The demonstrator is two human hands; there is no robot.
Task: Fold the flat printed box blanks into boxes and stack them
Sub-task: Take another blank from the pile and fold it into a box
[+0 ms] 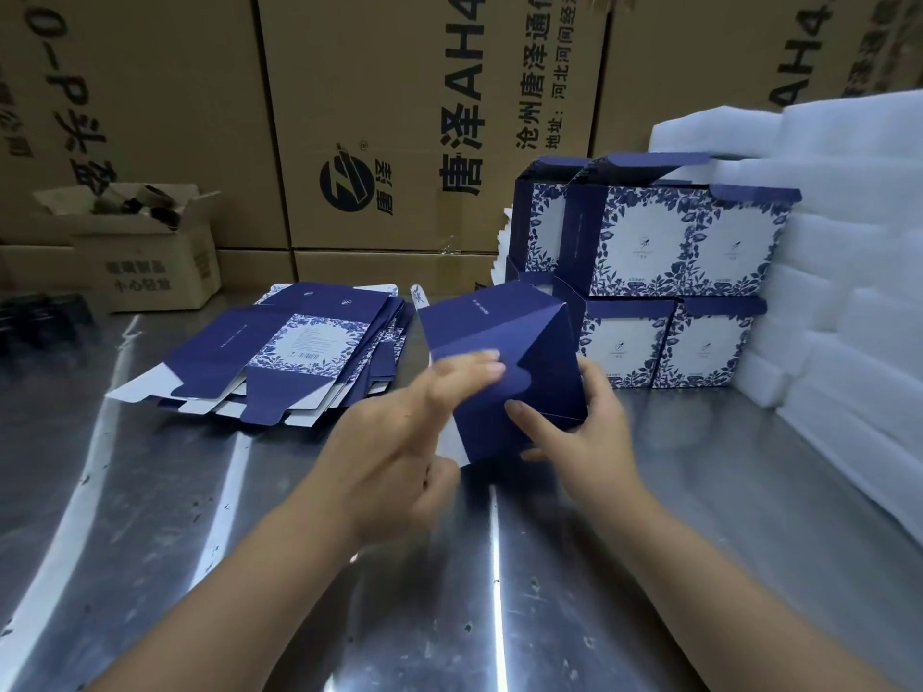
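Note:
A dark blue box [504, 337], partly folded, is held tilted above the metal table [200, 491] at the centre. My right hand [584, 437] grips its lower right corner, thumb on the blue face. My left hand [399, 442] is blurred, its straight fingertips pressing on a curved flap of the box. A fanned pile of flat printed blanks [294, 352] lies to the left. Several folded blue-and-white floral boxes [664, 272] stand stacked in two tiers at the right, their top flaps open.
White foam sheets [844, 252] are piled at the far right, beside the stacked boxes. Large brown cartons [379, 117] form a wall behind the table. A small open carton [145, 252] with dark items sits at the back left.

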